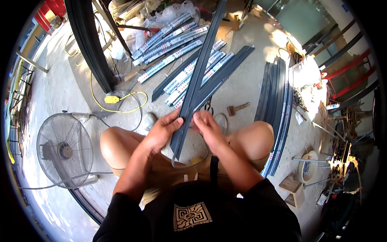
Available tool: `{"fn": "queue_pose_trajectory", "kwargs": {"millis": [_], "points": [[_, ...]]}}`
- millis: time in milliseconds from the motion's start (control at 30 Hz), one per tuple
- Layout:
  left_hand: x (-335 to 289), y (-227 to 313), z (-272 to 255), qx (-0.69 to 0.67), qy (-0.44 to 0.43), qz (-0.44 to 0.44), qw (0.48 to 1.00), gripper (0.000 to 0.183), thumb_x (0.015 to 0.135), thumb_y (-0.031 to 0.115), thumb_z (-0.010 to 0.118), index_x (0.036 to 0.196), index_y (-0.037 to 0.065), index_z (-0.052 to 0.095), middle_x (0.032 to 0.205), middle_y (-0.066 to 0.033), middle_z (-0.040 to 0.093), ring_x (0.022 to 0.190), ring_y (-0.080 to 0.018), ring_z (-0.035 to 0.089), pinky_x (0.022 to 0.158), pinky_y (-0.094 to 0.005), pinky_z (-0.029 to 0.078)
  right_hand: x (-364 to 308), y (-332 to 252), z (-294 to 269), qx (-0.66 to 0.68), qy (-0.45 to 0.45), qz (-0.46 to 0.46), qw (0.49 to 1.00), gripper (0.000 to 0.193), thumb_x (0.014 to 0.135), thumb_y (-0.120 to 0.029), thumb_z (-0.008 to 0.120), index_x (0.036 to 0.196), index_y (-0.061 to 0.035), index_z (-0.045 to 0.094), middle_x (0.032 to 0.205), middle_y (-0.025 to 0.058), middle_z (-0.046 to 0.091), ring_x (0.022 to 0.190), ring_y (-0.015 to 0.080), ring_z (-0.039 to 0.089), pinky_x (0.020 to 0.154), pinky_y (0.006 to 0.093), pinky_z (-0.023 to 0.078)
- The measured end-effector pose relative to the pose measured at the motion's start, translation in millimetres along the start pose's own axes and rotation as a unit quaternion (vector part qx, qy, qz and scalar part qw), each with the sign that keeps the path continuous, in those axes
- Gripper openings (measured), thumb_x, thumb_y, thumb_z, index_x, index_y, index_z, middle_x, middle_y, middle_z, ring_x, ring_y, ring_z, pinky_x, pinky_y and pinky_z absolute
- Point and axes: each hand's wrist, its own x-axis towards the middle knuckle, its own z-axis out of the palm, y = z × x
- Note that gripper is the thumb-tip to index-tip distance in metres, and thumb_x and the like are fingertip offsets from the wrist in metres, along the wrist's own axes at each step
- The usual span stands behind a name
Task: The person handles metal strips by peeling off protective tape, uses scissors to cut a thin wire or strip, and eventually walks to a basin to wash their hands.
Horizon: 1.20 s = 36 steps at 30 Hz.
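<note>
Many strips [169,61] flank a hammer [238,109]; left hand [162,130] grips a dark profile [195,85], right hand's [206,126] hold unclear.

Bright daylight spills over the concrete floor [242,90], its middle in soft, even shade, while dappled sun whitens the stretch around the fan [64,151] at left. The held strip [198,72] reads crisply against the pale ground. Glare bleaches a patch at right; below it, clutter [342,185] sinks into deep shadow beside a hot sunlit spot. Fisheye distortion bows straight edges, and black vignetting darkens the corners.
</note>
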Motion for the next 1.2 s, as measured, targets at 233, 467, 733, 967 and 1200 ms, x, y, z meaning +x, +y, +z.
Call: {"fn": "queue_pose_trajectory", "kwargs": {"millis": [233,467,733,967,1200], "points": [[26,35,14,0.018,-0.143,0.038,0.989,0.052,0.113,0.02,0.051,0.161,0.002,0.041,0.142,-0.0091,0.062,0.132,-0.019,0.058,0.115,-0.0315,0.043,2,-71,0,-0.01,-0.1,-0.088,0.991,0.058,0.098,-0.013,0.076,0.144,-0.0009,0.043,0.115,0.0052,0.059,0.1,0.0117,0.061,0.082,0.0292,0.058],[24,33,20,0.006,-0.149,-0.018,0.989,0.059,0.111,0.021,0.056,0.165,0.01,0.035,0.132,-0.0044,0.063,0.107,-0.014,0.063,0.099,-0.0325,0.055,18,-84,-24,0.019,0.061,-0.137,0.989,0.017,0.104,-0.019,0.067,0.111,-0.0035,0.068,0.094,-0.0007,0.068,0.08,0.0049,0.059,0.074,0.0219,0.048],[20,34,16,0.038,-0.219,-0.02,0.975,0.064,0.108,0.025,0.06,0.165,0.007,0.035,0.133,-0.0085,0.064,0.104,-0.0169,0.065,0.092,-0.0338,0.054,85,-176,-133,-0.011,0.278,-0.257,0.926,0.036,0.105,-0.04,0.067,0.106,-0.0049,0.07,0.087,-0.0007,0.064,0.083,0.0105,0.057,0.081,0.0295,0.048],[18,22,1,0.007,-0.205,-0.044,0.978,0.067,0.109,0.029,0.058,0.167,0.007,0.031,0.138,-0.008,0.062,0.107,-0.0169,0.064,0.094,-0.033,0.054,22,-95,-29,-0.013,0.113,-0.187,0.976,0.048,0.1,-0.035,0.076,0.131,-0.0025,0.058,0.118,0.005,0.067,0.103,0.0114,0.061,0.088,0.0302,0.052],[21,26,6,0.008,-0.233,-0.046,0.971,0.067,0.108,0.028,0.06,0.166,0.009,0.032,0.137,-0.0106,0.063,0.107,-0.0184,0.065,0.097,-0.0358,0.053,19,-99,-38,-0.003,0.105,-0.199,0.974,0.035,0.104,-0.028,0.072,0.123,0.0009,0.069,0.111,0.0025,0.072,0.099,0.0092,0.063,0.093,0.0264,0.051]]}}
